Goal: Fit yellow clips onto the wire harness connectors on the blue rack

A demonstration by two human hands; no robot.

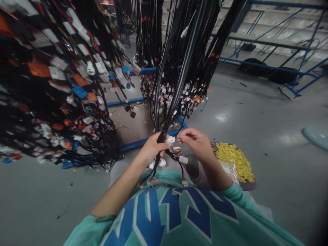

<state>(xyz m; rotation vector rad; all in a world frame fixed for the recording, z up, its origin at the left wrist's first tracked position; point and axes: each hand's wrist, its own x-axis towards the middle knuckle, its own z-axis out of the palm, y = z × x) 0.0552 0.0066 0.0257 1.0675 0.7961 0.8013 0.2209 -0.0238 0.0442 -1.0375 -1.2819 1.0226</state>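
My left hand point(153, 147) is wrapped round a black wire harness point(162, 137) that hangs down in front of me. A white connector point(171, 139) sticks out beside its thumb, facing right. Just right of that connector, my right hand point(195, 140) is closed in a pinch. A tiny yellow piece point(180, 137) shows at its fingertips, mostly hidden. Below the hands dangle more connectors of the harness, among them a white connector point(183, 159) on dark wires and a round white connector point(162, 162).
A tray point(249, 185) of small yellow pieces point(234, 159) stands at my right, with a clear plastic bag point(232, 171) against it. Dense bundles of harnesses point(84, 78) hang at left and ahead over a blue frame point(133, 145). A blue rack point(271, 65) stands far right.
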